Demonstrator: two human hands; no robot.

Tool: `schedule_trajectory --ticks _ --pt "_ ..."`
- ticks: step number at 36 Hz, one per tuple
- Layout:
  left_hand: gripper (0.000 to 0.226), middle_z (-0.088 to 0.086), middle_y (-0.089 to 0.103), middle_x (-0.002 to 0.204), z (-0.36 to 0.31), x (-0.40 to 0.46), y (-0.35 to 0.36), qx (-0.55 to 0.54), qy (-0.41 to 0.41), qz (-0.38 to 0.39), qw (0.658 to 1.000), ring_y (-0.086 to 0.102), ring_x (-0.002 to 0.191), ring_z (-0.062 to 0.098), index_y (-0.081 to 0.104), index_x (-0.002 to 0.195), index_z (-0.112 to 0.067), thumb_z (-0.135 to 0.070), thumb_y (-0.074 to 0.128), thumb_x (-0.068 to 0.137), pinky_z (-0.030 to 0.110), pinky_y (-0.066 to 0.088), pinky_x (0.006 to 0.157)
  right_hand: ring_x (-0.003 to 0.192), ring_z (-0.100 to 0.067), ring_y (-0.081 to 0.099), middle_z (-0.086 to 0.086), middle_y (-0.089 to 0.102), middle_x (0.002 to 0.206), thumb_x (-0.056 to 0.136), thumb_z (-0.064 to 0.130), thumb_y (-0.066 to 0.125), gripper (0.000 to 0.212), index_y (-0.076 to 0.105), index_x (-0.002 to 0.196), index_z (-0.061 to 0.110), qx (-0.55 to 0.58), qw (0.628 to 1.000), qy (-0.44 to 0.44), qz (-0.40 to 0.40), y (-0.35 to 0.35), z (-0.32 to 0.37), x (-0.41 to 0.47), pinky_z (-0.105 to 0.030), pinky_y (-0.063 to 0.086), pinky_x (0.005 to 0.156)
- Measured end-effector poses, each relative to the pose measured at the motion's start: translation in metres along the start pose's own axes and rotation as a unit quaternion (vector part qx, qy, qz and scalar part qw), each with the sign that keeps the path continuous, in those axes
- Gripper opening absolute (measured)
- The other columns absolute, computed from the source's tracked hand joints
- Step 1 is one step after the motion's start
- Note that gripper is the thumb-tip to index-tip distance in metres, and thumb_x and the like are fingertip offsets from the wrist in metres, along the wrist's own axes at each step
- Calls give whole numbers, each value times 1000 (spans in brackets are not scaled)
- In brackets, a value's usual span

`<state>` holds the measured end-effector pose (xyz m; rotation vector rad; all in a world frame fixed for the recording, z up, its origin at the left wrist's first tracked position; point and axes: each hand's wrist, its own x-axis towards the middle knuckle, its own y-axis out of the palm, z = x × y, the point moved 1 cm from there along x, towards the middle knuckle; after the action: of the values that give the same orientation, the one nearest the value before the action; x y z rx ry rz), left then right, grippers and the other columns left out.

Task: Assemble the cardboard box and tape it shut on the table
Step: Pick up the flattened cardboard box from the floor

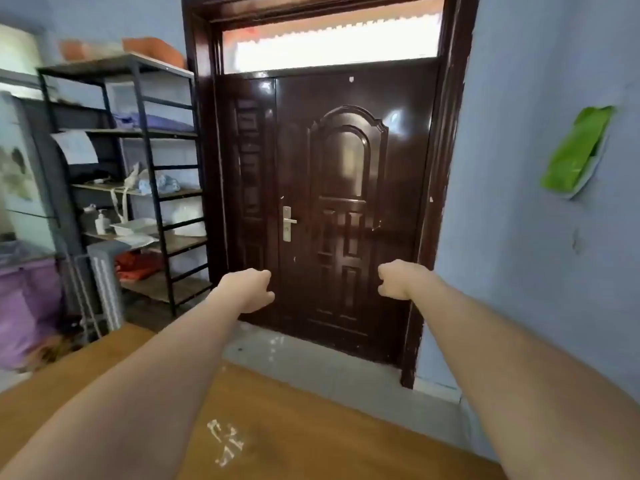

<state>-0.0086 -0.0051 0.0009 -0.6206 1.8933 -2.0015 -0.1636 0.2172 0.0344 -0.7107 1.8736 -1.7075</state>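
Note:
Both my arms stretch straight forward above the brown wooden table (311, 427). My left hand (251, 289) and my right hand (398, 280) hang in the air past the table's far edge, in front of a dark door. The fingers of each hand are curled inward and neither hand holds anything. No cardboard box and no tape show in the head view. A patch of white scuff marks (227, 443) lies on the table between my forearms.
A dark brown door (343, 209) stands straight ahead, with a strip of grey floor (311, 362) before it. A black metal shelf rack (138, 188) with assorted items stands at the left. A green sheet (575, 150) hangs on the blue wall at the right.

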Motion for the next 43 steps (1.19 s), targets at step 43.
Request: schedule_trajectory --ticks 43 --pt "40 10 58 125 697 11 128 -25 -336 64 940 53 112 29 48 127 -13 -36 45 94 31 35 78 88 -28 54 -11 56 103 94 16 44 18 57 101 6 0 915 -398 66 50 772 338 -34 44 72"
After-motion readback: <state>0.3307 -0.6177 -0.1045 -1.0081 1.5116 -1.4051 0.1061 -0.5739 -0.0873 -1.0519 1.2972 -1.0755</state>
